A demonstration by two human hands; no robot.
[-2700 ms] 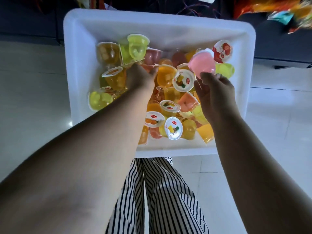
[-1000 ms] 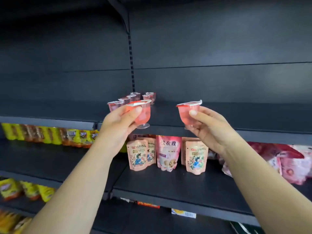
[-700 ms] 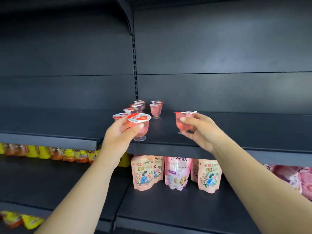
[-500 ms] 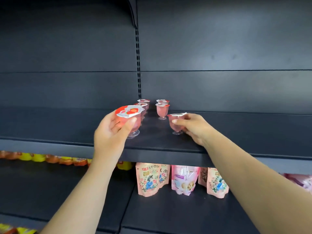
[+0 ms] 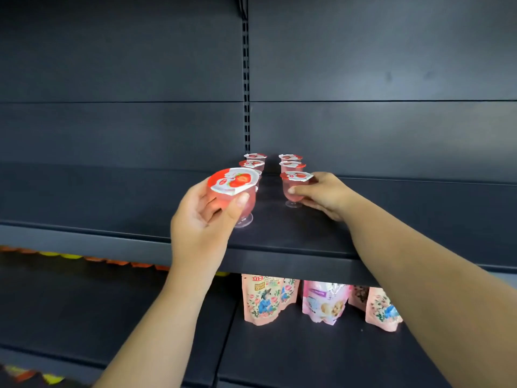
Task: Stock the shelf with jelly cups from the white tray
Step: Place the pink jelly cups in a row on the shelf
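The left hand (image 5: pixel 201 219) holds a pink jelly cup (image 5: pixel 233 191) with thumb and fingers curled around its body. The cup is tilted, so its red and white strawberry lid faces the camera, and its clear foot is just above the front part of the dark shelf (image 5: pixel 279 236); I cannot tell if the foot touches the board. Right of this grip, the right hand (image 5: pixel 324 196) has its thumb and fingers around a second jelly cup (image 5: pixel 295 187), which stands upright with its foot on the shelf.

Behind the left hand's cup, a row of cups (image 5: pixel 253 162) runs toward the back panel, partly hidden by the held cup. Behind the right hand's cup, two more cups (image 5: pixel 291 162) stand in a line, so the second cup is the front one of that row. The two rows are near each other with a narrow gap between.

Below the hands, on the lower shelf, pink snack pouches (image 5: pixel 321 303) stand upright. Far to the left of the grip, blurred yellow and orange packets (image 5: pixel 84 260) lie in a row.
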